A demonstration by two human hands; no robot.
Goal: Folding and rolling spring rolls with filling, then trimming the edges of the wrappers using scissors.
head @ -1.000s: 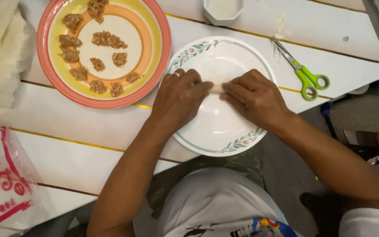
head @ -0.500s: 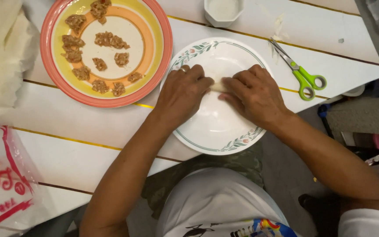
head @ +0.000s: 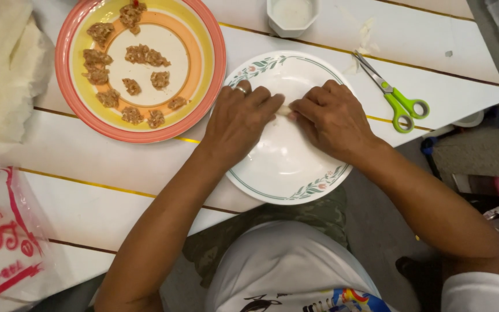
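While both hands press down over the white ceramic plate with a green leaf border (head: 272, 188), a small pale rolled wrapper (head: 285, 110) lies pinched between their fingertips, just above the plate's centre. Only a short stub of it shows in the gap between the hands; the rest is hidden under the fingers. Its long axis runs from 9 o'clock to 3 o'clock. The left hand (head: 239, 122), a ring on one finger, covers the 9 o'clock end, and the right hand (head: 331, 118) covers the 3 o'clock end. Each hand is closed narrowly on its end of the roll, fingers curled and pressing flat, and neither is clearly nearer: they meet at the roll's middle.

At 10 o'clock from the plate sits a round orange-and-yellow rimmed dish (head: 203, 86) carrying small brown lumps of filling (head: 141, 55). At 12 o'clock stands a small white cup (head: 293, 16), and at 3 o'clock lie green-handled scissors (head: 397, 98) on the white slatted table (head: 88, 196).

Compared with a second ago, the two hands have drawn closer together, so less of the roll shows between them, and they sit a little higher on the plate.
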